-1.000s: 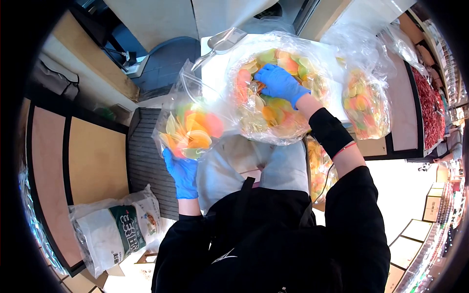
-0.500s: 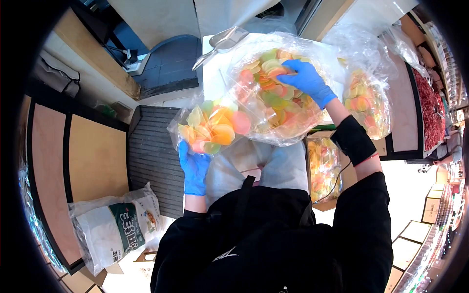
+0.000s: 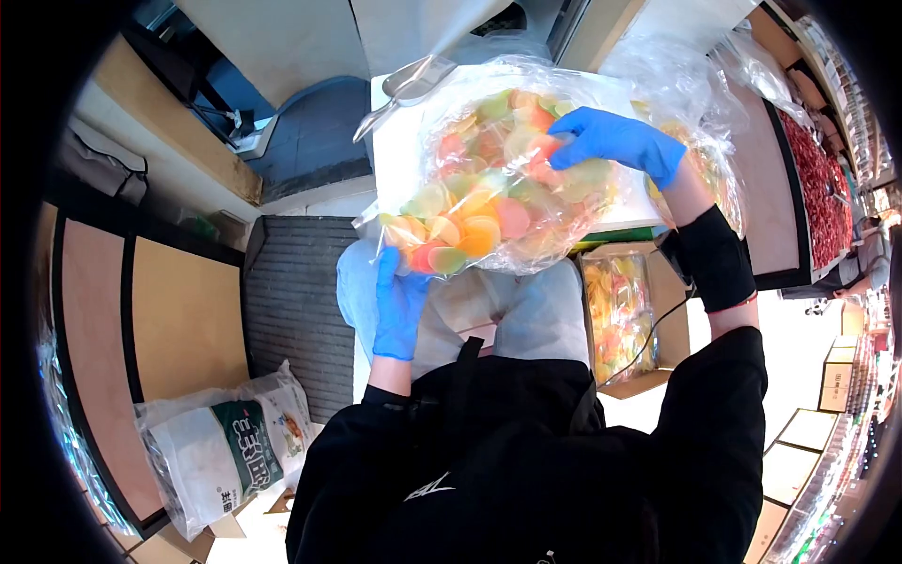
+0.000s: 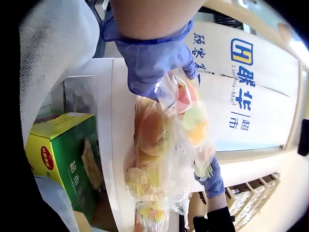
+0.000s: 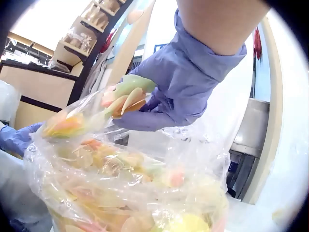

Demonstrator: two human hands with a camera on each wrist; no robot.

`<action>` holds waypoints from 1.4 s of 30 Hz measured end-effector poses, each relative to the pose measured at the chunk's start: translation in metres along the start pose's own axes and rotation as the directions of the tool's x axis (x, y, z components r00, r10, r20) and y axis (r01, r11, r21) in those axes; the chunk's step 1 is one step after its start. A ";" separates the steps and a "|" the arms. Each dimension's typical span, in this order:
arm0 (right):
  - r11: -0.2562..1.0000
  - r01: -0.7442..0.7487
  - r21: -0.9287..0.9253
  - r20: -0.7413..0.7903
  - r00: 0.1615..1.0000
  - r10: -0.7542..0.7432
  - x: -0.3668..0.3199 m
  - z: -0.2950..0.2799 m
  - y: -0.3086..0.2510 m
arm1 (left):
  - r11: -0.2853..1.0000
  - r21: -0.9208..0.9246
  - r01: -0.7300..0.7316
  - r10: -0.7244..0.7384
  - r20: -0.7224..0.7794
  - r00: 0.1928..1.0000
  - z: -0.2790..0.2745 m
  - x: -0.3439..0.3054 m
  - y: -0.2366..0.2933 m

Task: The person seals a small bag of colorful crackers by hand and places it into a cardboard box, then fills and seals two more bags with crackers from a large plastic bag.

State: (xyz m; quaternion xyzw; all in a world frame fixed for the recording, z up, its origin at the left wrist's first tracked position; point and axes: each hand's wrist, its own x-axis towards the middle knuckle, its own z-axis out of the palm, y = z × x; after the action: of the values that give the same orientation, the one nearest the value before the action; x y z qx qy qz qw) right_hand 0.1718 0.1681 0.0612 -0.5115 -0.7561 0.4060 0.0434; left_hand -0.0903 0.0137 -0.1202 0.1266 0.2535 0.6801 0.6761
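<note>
My blue-gloved left hand (image 3: 401, 305) holds a small clear plastic bag (image 4: 193, 123) of thin, round, coloured chips (image 3: 460, 235), its thumb up along the bag's side. My right hand (image 3: 620, 146), gloved too, pinches several green, pink and orange chips (image 5: 128, 99) between thumb and fingers. It is above the large clear bag (image 5: 111, 193), which is open on the white table and full of the same chips. In the head view the small bag overlaps the large bag's near left side.
A metal scoop (image 3: 413, 85) lies at the table's far left corner. Another clear bag of chips (image 3: 700, 150) stands to the right. Below it, an open cardboard box (image 3: 667, 310) holds bagged chips. A white printed sack (image 3: 221, 451) lies at the lower left.
My right hand has lifted out of the large bag's middle and moved right, with chips in its fingers. My left hand has brought the small bag rightward, up against the large one.
</note>
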 end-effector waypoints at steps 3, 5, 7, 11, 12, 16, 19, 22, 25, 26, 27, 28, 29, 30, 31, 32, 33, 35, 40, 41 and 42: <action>0.999 0.017 -0.035 0.055 0.998 -0.015 0.017 0.001 0.009 | 0.995 -0.079 0.063 -0.062 0.016 0.998 -0.007 0.004 -0.014; 0.997 0.064 0.046 0.018 0.998 -0.065 0.030 0.005 0.021 | 0.996 -0.084 0.034 -0.034 -0.004 0.999 -0.006 0.006 -0.018; 0.979 0.134 0.151 -0.089 0.989 -0.122 0.035 0.009 0.022 | 0.995 -0.099 0.019 -0.021 -0.014 1.000 -0.008 0.008 -0.020; 0.817 0.075 0.572 0.028 0.994 -0.110 0.038 0.021 0.021 | 0.989 -0.149 0.020 -0.023 -0.016 1.000 -0.011 0.010 -0.025; 0.804 0.058 0.592 0.052 0.993 -0.110 0.041 0.028 0.022 | 0.986 -0.163 0.019 -0.022 -0.016 1.000 -0.011 0.011 -0.026; 0.918 0.196 0.346 0.114 0.962 -0.248 0.042 0.040 0.017 | 0.982 -0.185 0.024 -0.027 -0.009 1.000 -0.016 0.012 -0.027; 0.915 0.220 0.339 0.183 0.938 -0.294 0.048 0.039 0.022 | 0.991 -0.134 0.030 -0.032 -0.008 0.999 -0.017 0.010 -0.026; 0.959 0.232 0.166 0.127 0.959 -0.254 0.056 0.048 0.018 | 0.998 -0.036 0.058 -0.058 0.003 0.998 -0.014 0.008 -0.019; 0.946 0.299 0.124 0.052 0.950 -0.307 0.053 0.052 0.010 | 0.993 -0.026 0.115 -0.116 -0.056 0.992 0.004 -0.001 -0.003; 0.928 0.346 0.140 0.034 0.935 -0.353 0.050 0.053 0.005 | 0.991 -0.047 0.125 -0.129 -0.088 0.988 0.022 -0.007 0.008; 0.914 0.355 0.198 0.050 0.927 -0.371 0.045 0.053 -0.003 | 0.989 -0.068 0.134 -0.141 -0.120 0.983 0.032 -0.010 0.014; 0.897 0.361 0.255 0.064 0.919 -0.388 0.037 0.052 -0.012 | 0.980 -0.148 0.133 -0.151 -0.115 0.982 0.023 -0.007 0.010; 0.878 0.363 0.312 0.077 0.911 -0.404 0.031 0.051 -0.019 | 0.965 -0.226 0.134 -0.162 -0.109 0.981 0.006 0.000 0.000; 0.903 0.365 0.226 0.063 0.920 -0.387 0.028 0.051 -0.023 | 0.943 -0.303 0.136 -0.173 -0.101 0.980 -0.008 0.005 -0.010; 0.922 0.363 0.137 0.045 0.927 -0.372 0.027 0.052 -0.028 | 0.932 -0.343 0.113 -0.160 -0.109 0.981 -0.019 0.007 -0.020; 0.933 0.357 0.047 0.026 0.933 -0.358 0.025 0.052 -0.031 | 0.919 -0.383 0.090 -0.145 -0.117 0.982 -0.028 0.008 -0.030; 0.929 0.369 -0.020 -0.012 0.929 -0.370 0.024 0.051 -0.034 | 0.904 -0.422 0.066 -0.130 -0.125 0.984 -0.031 0.008 -0.036; 0.911 0.383 -0.154 -0.083 0.913 -0.398 0.021 0.051 -0.040 | 0.886 -0.457 0.073 -0.138 -0.111 0.984 -0.037 0.008 -0.046; 0.943 0.040 0.331 0.119 0.989 -0.084 0.005 0.041 -0.049 | 0.864 -0.498 0.078 -0.114 -0.043 0.993 -0.041 0.006 -0.047; 0.871 0.008 0.490 0.197 0.973 -0.120 0.004 0.042 -0.047 | 0.867 -0.491 0.083 -0.117 -0.039 0.992 -0.040 0.005 -0.046; 0.927 0.144 0.345 0.136 0.970 -0.201 0.004 0.046 -0.046 | 0.871 -0.483 0.089 -0.121 -0.034 0.992 -0.038 0.005 -0.044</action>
State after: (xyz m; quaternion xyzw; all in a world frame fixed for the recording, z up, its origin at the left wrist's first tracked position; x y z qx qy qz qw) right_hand 0.1137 0.1383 0.0594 -0.3919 -0.7196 0.5643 0.1004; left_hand -0.0727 0.0096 -0.1754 -0.0806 0.1047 0.6877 0.7139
